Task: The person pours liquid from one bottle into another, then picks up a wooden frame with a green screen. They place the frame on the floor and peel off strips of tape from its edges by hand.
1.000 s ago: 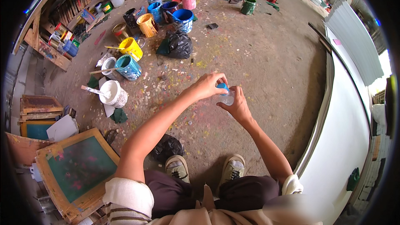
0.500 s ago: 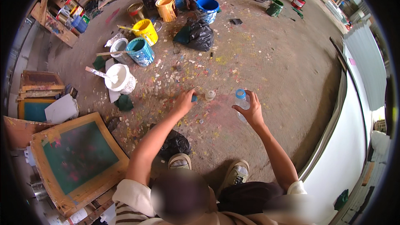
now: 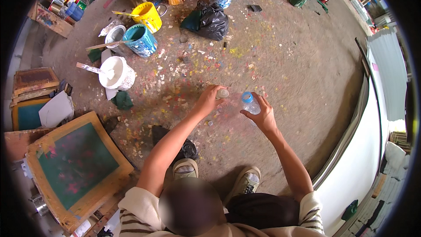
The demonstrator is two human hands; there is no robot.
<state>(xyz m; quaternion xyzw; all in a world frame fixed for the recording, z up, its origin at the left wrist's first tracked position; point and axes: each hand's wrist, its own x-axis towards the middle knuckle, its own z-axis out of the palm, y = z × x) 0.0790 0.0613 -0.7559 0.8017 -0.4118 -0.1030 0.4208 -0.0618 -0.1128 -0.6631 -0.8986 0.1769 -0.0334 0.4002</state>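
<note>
Two small containers are in hand in the head view. Left hand (image 3: pixel 207 101): thumb and fingers pinched on a pale cup (image 3: pixel 222 93), its round top facing up; its contents are too small to tell. Right hand (image 3: pixel 265 116): thumb and fingers curled apart around the sides of a clear bottle (image 3: pixel 251 105), gripping it. The bottle is just right of the left fingertips, not touching the cup. Its blue-ringed neck points up and a little toward the left fingers; its long axis runs from there down and rightward into the right palm. Whether it holds liquid, I cannot tell.

Well beyond the left fingers, to their left, a white bucket (image 3: pixel 127 78) holds white paint and a smeared stick (image 3: pixel 90 68). Past it are a teal bucket (image 3: pixel 147 46) and a yellow bucket (image 3: pixel 153 20), yellow inside. Farther, straight ahead of the left fingers, a blue bucket (image 3: pixel 224 2) has a blue-handled tool leaning at its rim.
</note>
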